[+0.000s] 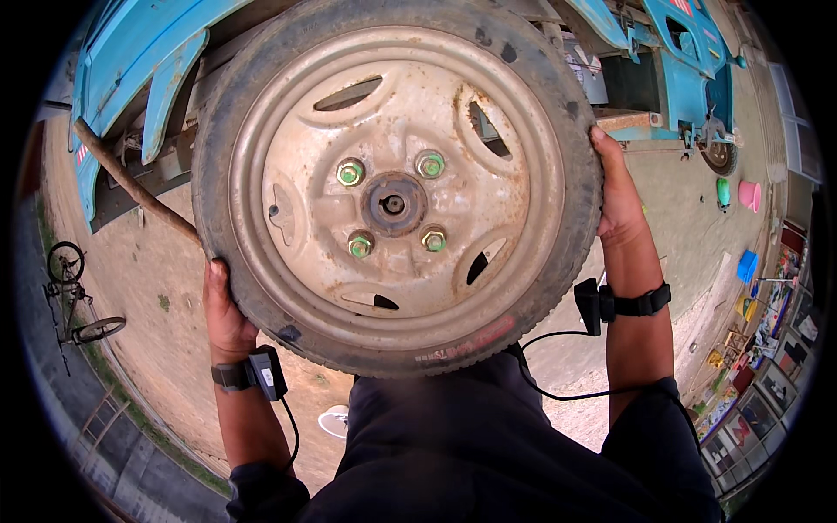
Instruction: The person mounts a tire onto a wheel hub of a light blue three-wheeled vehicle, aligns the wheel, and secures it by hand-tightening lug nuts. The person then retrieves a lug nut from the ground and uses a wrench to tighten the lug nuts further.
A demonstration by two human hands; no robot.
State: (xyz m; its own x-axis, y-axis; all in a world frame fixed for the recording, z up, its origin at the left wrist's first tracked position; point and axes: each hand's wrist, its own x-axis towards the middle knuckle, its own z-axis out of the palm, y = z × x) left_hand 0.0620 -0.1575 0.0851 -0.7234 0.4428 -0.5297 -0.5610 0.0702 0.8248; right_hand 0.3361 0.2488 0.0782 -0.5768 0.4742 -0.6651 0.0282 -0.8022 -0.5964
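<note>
A large wheel (305, 183) fills the middle of the head view, its outer face toward me. It has a worn black tyre (218, 157) and a rusty, cream-coloured steel rim with slots. Greenish nuts surround the dark hub (410, 192) at its centre. My left hand (225, 318) grips the tyre's lower left edge, the thumb up along the tread. On the right edge, higher up, my right hand (617, 192) is closed on the tyre. Most fingers of both hands are hidden behind it. A wooden pole (135, 181) ends at the tyre's left side, just above my left hand.
Behind the wheel stands a blue vehicle (166, 44), with more blue bodywork (689, 78) at the right. A bicycle (74, 301) is at the far left. A pink bucket (750, 195), a green object (723, 193) and a blue container (746, 265) stand on the right-hand ground.
</note>
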